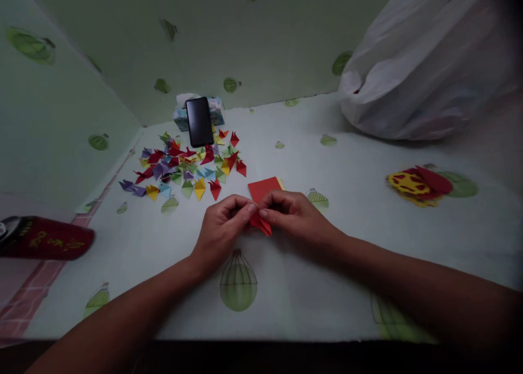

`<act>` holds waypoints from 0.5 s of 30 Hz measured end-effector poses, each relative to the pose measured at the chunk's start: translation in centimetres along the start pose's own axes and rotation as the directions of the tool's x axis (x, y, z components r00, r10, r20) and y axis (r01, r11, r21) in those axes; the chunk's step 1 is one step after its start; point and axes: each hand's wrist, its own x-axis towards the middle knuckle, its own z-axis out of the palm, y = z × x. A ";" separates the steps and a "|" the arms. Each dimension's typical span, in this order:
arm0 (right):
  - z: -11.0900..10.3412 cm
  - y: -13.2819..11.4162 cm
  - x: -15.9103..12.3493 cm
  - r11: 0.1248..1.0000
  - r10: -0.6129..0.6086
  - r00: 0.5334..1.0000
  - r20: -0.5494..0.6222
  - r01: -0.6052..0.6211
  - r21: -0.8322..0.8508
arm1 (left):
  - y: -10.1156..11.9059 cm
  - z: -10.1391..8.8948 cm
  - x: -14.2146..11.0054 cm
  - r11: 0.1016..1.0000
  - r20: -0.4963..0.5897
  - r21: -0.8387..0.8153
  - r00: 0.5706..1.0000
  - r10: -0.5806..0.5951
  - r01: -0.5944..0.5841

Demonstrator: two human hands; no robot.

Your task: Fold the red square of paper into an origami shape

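A partly folded piece of red origami paper (261, 224) is pinched between my two hands near the middle of the table. My left hand (225, 221) grips it from the left with thumb and forefinger. From the right, my right hand (297, 216) pinches it the same way, the fingertips of both hands almost touching. Just beyond my hands lies a stack of square paper (265, 186), red on top with a yellow edge showing at its right. Many small folded paper figures (183, 167) in red, purple, yellow, green and blue are spread at the back left.
A black phone (200, 122) leans on a tissue box (180, 119) behind the figures. At the left edge lies a red can (53, 237). A large white plastic bag (408, 79) stands at the back right, with yellow and red cut-out pieces (412, 184) in front of it.
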 end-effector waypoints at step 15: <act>0.2 -0.1 -0.2 0.999 -0.042 0.992 -0.117 0.040 -0.020 | -0.4 0.3 0.1 0.973 0.053 -0.207 0.994 -0.092 0.101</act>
